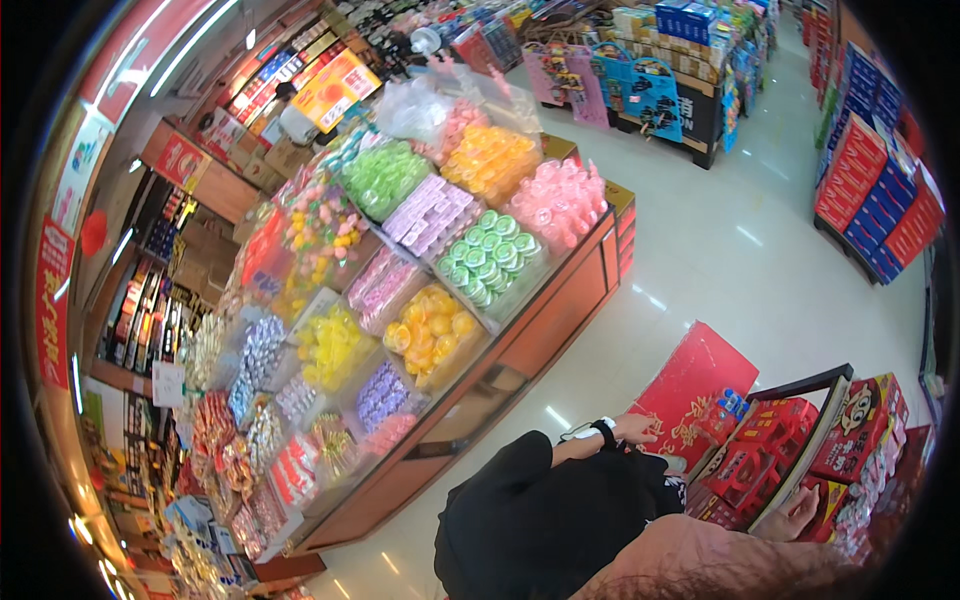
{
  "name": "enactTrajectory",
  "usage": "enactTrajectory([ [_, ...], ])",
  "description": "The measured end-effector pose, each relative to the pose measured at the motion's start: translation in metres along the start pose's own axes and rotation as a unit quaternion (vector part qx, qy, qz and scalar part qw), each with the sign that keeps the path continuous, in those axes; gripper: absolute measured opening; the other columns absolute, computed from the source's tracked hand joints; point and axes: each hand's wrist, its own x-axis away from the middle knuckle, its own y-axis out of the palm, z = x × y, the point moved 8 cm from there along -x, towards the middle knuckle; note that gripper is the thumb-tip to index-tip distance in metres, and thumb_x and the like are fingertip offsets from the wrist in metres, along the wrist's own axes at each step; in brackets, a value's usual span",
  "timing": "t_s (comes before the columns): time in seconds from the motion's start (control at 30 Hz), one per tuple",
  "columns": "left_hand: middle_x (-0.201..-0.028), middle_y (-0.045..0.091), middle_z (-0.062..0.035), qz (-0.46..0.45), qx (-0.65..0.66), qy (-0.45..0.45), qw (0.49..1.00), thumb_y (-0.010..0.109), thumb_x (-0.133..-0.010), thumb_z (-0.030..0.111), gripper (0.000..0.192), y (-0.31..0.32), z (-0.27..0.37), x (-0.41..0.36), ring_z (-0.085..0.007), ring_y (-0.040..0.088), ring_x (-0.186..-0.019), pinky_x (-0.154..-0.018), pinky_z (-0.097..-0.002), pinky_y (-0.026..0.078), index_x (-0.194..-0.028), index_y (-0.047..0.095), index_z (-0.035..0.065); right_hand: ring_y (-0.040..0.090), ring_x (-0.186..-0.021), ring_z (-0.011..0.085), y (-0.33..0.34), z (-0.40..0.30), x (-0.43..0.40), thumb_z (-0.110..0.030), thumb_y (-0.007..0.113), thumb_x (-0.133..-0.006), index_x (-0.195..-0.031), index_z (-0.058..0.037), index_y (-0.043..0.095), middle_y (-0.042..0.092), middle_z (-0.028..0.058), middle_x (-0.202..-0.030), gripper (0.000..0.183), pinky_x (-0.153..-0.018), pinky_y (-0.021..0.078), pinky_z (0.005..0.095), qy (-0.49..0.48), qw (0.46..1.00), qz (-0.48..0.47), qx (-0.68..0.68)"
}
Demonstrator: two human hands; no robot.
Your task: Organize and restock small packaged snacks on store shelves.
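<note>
My left hand, a white item and a dark band at its wrist, hangs above a red panel with gold lettering on the floor. Its fingers are apart and I see nothing in them. My right hand is by the pale edge of a low rack or cart, its fingers bent beside a red and yellow carton. Whether it grips anything is unclear. Red handled drink packs and blue-capped bottles lie on the left of that edge.
A wood-sided candy counter holds bins of jelly cups and wrapped sweets. Red and blue cartons stand on a low platform. Toy packs hang from a far display. A person is behind the counter.
</note>
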Motion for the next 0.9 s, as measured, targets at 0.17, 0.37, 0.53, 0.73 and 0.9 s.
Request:
enactTrajectory([
  [0.17, -0.096, 0.064, -0.0193, 0.082, 0.088, -0.006, 0.993, 0.055, -0.085, 0.044, 0.046, 0.002, -0.017, 0.03, -0.0354, 0.062, -0.091, -0.078, -0.0444, 0.048, -0.109, 0.058, 0.0041, 0.058, -0.089, 0.017, 0.085, 0.0, 0.032, -0.01, 0.055, -0.094, -0.106, 0.0045, 0.058, 0.061, 0.01, -0.098, 0.019, -0.082, 0.0483, 0.029, 0.046, 0.976, -0.162, -0.136],
  [0.37, -0.095, 0.063, -0.0201, 0.164, 0.163, -0.061, 0.971, 0.053, -0.088, 0.042, 0.045, -0.005, -0.025, 0.07, -0.0353, 0.061, -0.087, -0.075, -0.043, 0.047, -0.109, 0.057, 0.0026, 0.052, -0.081, 0.0169, 0.153, -0.094, 0.059, -0.004, 0.056, -0.091, -0.086, 0.0027, 0.054, 0.056, 0.0081, -0.086, 0.009, -0.077, 0.043, 0.0286, -0.162, 0.895, -0.332, -0.248],
  [0.53, -0.099, 0.062, -0.0185, 0.32, 0.123, -0.112, 0.933, 0.056, -0.087, 0.041, 0.045, 0.007, -0.056, 0.101, -0.0331, 0.06, -0.091, -0.076, -0.0417, 0.048, -0.109, 0.057, 0.0014, 0.055, -0.079, 0.026, 0.207, -0.127, 0.085, -0.005, 0.056, -0.088, -0.078, 0.0028, 0.055, 0.057, 0.0135, -0.084, 0.013, -0.073, 0.0439, 0.0352, -0.228, 0.814, -0.461, -0.271],
  [0.73, -0.094, 0.063, -0.0175, 0.409, 0.243, -0.217, 0.852, 0.055, -0.089, 0.037, 0.042, 0.017, -0.058, 0.135, -0.0317, 0.061, -0.083, -0.072, -0.0391, 0.049, -0.109, 0.056, 0.0004, 0.054, -0.079, 0.027, 0.271, -0.157, 0.082, -0.009, 0.054, -0.091, -0.081, 0.0037, 0.055, 0.056, 0.0143, -0.087, 0.016, -0.073, 0.0437, 0.0347, -0.264, 0.754, -0.533, -0.28],
  [0.9, -0.09, 0.063, -0.0187, 0.45, 0.363, -0.23, 0.783, 0.055, -0.09, 0.034, 0.039, 0.034, -0.025, 0.145, -0.031, 0.062, -0.079, -0.071, -0.0375, 0.049, -0.11, 0.055, 0.0005, 0.051, -0.079, 0.021, 0.318, -0.158, 0.068, -0.013, 0.05, -0.095, -0.084, 0.0036, 0.054, 0.055, 0.0109, -0.085, 0.02, -0.075, 0.0433, 0.0317, -0.245, 0.729, -0.567, -0.297],
])
